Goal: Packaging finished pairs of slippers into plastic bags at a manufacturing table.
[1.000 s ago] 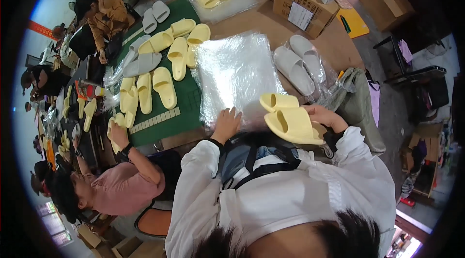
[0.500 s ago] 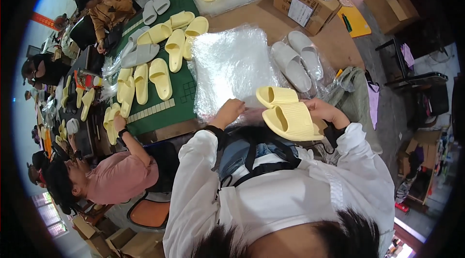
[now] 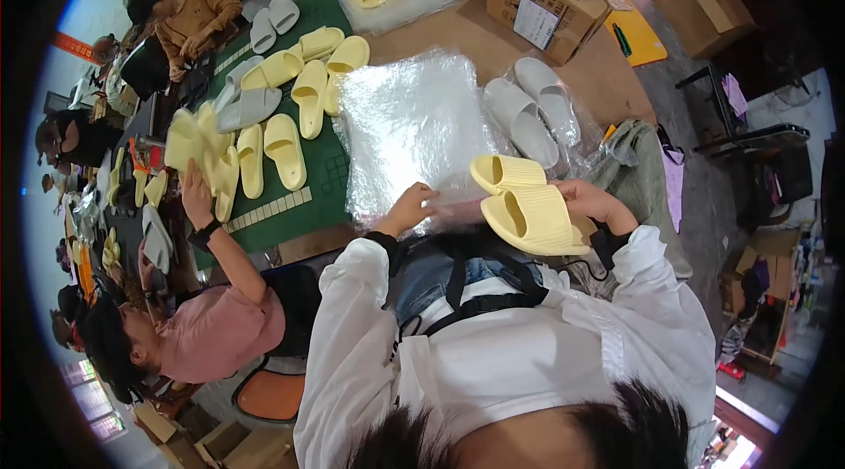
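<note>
Holding a pair of yellow slippers (image 3: 539, 221), right hand (image 3: 601, 205) closed on their right-hand end; rounded ends point left. The pair sits side by side in the one grip, in front of the body, just beyond the lower right corner of a stack of clear bags (image 3: 407, 121). Head view, the only one.

Left hand (image 3: 407, 208) at the near edge of the bags, fingers curled. Cannot tell whether fingertips pinch the film or merely touch it. Hands well apart.

Handling, by judgement: slippers look light and foam-like, soft enough to give under the thumb, hardly fragile. Ribbed straps should offer purchase; best hold is across both at one end, keeping the pair aligned. Bags look thin, slippery, prone to cling together and crease; take one layer by its edge or corner.

Around: bagged grey slippers (image 3: 519, 121) right of the stack, on the brown worktop (image 3: 431, 36). Green mat (image 3: 333, 216) to the left, bearing more slippers. A co-worker's hand (image 3: 195, 194) lifts yellow ones there, blurred.
</note>
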`<move>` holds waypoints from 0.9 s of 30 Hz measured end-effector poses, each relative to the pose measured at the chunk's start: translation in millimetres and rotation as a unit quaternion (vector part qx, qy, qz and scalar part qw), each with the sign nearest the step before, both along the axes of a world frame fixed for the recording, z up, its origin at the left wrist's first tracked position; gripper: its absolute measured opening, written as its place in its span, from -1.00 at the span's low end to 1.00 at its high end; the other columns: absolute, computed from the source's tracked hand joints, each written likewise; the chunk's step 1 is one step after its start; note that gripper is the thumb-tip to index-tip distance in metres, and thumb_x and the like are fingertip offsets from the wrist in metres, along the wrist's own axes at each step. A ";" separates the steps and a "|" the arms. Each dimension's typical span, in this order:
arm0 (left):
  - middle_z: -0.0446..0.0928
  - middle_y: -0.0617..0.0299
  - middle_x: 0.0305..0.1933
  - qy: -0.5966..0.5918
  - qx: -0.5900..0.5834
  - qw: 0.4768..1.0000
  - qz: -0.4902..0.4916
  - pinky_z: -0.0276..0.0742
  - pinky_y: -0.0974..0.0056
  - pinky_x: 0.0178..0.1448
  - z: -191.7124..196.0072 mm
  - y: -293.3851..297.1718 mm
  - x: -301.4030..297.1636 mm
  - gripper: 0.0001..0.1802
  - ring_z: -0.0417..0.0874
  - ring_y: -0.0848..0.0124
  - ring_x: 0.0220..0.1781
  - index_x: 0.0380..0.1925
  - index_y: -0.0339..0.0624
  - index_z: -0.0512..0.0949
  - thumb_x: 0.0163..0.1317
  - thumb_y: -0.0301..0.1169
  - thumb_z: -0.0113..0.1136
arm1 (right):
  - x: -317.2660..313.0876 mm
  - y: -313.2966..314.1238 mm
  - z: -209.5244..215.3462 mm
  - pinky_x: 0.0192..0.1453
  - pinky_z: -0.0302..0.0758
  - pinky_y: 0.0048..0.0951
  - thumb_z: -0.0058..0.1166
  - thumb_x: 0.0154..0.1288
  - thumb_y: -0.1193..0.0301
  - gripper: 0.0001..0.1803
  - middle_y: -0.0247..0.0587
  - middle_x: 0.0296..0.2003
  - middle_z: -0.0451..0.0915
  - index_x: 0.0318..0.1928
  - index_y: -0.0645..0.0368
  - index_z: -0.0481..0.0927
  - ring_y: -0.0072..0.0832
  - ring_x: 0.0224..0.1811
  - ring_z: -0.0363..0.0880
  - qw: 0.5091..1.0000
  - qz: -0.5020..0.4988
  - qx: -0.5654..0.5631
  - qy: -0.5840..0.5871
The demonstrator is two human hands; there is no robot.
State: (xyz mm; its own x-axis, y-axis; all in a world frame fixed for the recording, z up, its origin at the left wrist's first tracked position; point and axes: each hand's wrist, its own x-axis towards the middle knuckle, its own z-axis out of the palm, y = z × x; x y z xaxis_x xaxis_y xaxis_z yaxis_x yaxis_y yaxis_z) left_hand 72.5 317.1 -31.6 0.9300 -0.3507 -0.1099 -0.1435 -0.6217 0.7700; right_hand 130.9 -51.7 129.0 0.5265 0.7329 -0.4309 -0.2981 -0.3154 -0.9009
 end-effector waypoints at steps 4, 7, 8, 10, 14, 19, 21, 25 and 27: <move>0.49 -0.02 -0.20 -0.053 0.074 0.996 0.007 0.39 0.15 0.00 10.7 -10.8 11.3 -0.71 0.48 0.05 -0.11 -0.19 -0.28 0.53 0.11 -0.36 0.09 | -1.3 3.8 2.8 0.07 0.30 -0.55 0.06 0.18 0.42 -0.69 -0.36 -0.04 0.49 -0.07 0.28 0.52 -0.66 -0.05 0.37 0.999 0.042 -0.014 -0.025; 0.53 -0.05 -0.26 -0.126 0.057 0.981 0.137 0.41 0.08 -0.08 35.9 -33.5 18.8 -0.74 0.51 0.01 -0.20 -0.24 -0.28 0.53 0.20 -0.37 -0.06 | -3.6 18.1 10.5 0.04 0.31 -0.56 0.06 0.17 0.42 -0.71 -0.36 -0.08 0.52 -0.09 0.28 0.53 -0.66 -0.09 0.38 0.995 0.086 -0.037 -0.039; 0.53 -0.05 -0.26 -0.129 0.057 0.980 0.137 0.41 0.08 -0.08 38.0 -35.2 19.8 -0.74 0.51 0.01 -0.20 -0.24 -0.28 0.53 0.20 -0.37 -0.06 | -3.6 23.8 13.4 0.03 0.32 -0.56 0.05 0.16 0.43 -0.71 -0.36 -0.11 0.54 -0.11 0.27 0.54 -0.66 -0.12 0.40 0.991 0.113 -0.038 -0.061; 0.53 -0.08 -0.21 -0.124 0.059 0.978 0.154 0.41 0.12 -0.03 46.4 -38.9 21.6 -0.74 0.52 0.02 -0.15 -0.21 -0.31 0.53 0.21 -0.40 -0.06 | -1.9 28.5 -0.1 0.00 0.35 -0.55 0.04 0.16 0.43 -0.72 -0.34 -0.17 0.57 -0.10 0.24 0.54 -0.64 -0.18 0.43 0.988 0.107 -0.019 -0.112; 0.52 -0.11 -0.17 -0.042 0.090 0.976 0.193 0.42 0.13 -0.01 75.5 -43.1 26.6 -0.71 0.52 0.02 -0.12 -0.18 -0.30 0.52 0.23 -0.36 -0.09 | -0.1 34.6 3.6 -0.02 0.38 -0.55 0.02 0.16 0.44 -0.71 -0.33 -0.13 0.58 -0.08 0.22 0.54 -0.65 -0.18 0.45 0.989 0.114 -0.070 -0.070; 0.51 -0.16 -0.18 -0.104 0.050 0.970 0.213 0.41 0.11 0.00 70.1 -37.7 32.7 -0.68 0.51 -0.02 -0.11 -0.13 -0.31 0.50 0.28 -0.34 -0.12 | 4.5 40.8 6.8 -0.01 0.35 -0.52 0.06 0.15 0.43 -0.75 -0.32 -0.12 0.54 -0.15 0.26 0.55 -0.63 -0.13 0.41 0.990 0.119 -0.051 -0.054; 0.51 -0.18 -0.18 -0.095 0.048 0.971 0.212 0.41 0.11 0.01 68.7 -38.2 37.0 -0.67 0.51 -0.03 -0.10 -0.11 -0.32 0.49 0.29 -0.33 -0.13 | 6.4 40.5 11.9 -0.01 0.36 -0.53 0.05 0.17 0.41 -0.73 -0.35 -0.12 0.56 -0.11 0.23 0.54 -0.64 -0.15 0.43 0.991 0.072 -0.061 -0.092; 0.49 -0.19 -0.16 -0.098 0.016 0.975 0.200 0.40 0.10 0.01 62.9 -40.9 45.2 -0.66 0.49 -0.05 -0.09 -0.04 -0.32 0.44 0.30 -0.35 -0.15 | 24.9 23.5 11.5 -0.02 0.37 -0.56 0.03 0.20 0.39 -0.71 -0.40 -0.15 0.57 -0.08 0.22 0.53 -0.66 -0.17 0.43 0.988 0.026 -0.014 -0.151; 0.48 -0.19 -0.15 -0.101 0.023 0.975 0.195 0.39 0.10 0.00 62.8 -42.5 48.7 -0.65 0.48 -0.05 -0.09 -0.01 -0.32 0.42 0.30 -0.36 -0.16 | 27.2 10.3 8.2 -0.01 0.36 -0.55 0.04 0.20 0.40 -0.71 -0.39 -0.13 0.56 -0.08 0.25 0.53 -0.68 -0.15 0.41 0.993 0.046 -0.029 -0.104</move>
State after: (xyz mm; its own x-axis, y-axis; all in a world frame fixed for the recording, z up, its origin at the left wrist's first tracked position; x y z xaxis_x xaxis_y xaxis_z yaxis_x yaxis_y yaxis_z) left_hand 121.3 274.5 31.2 0.9960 0.0352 0.0824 -0.0351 -0.6928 0.7202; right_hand 158.1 -41.4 137.2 0.5400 0.7598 -0.3620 -0.0742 -0.3855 -0.9197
